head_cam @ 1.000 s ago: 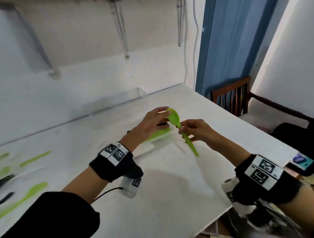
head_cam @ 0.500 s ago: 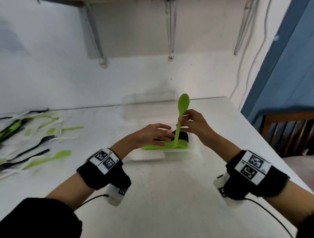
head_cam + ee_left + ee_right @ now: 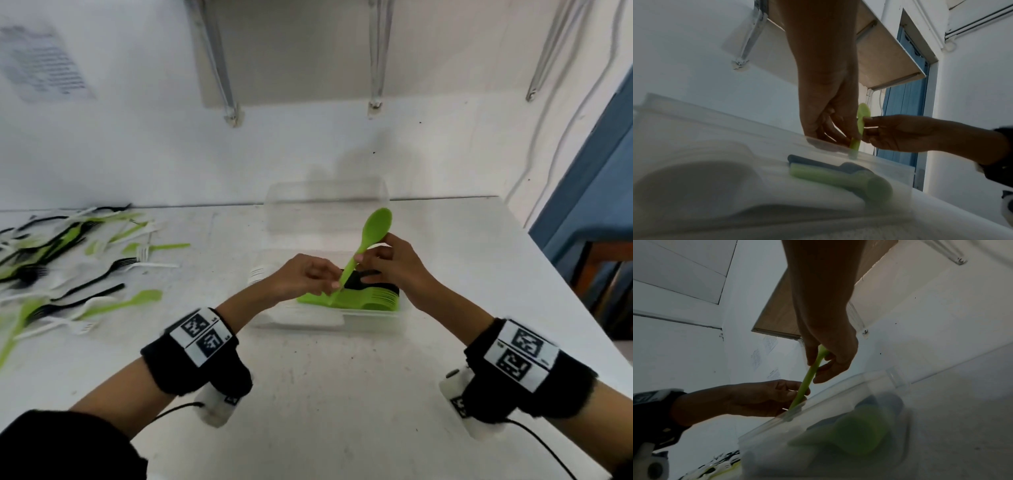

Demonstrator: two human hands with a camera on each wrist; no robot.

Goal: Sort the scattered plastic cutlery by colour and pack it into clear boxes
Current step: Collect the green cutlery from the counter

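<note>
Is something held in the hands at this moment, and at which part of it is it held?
A green spoon. The right hand pinches its neck, just below the bowl; the left hand pinches the lower end of its handle, above the clear box.

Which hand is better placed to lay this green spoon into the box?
Left. The left hand pinches the green spoon at its lower handle end, already just over the clear box. The right hand holds it higher, near the bowl.
</note>
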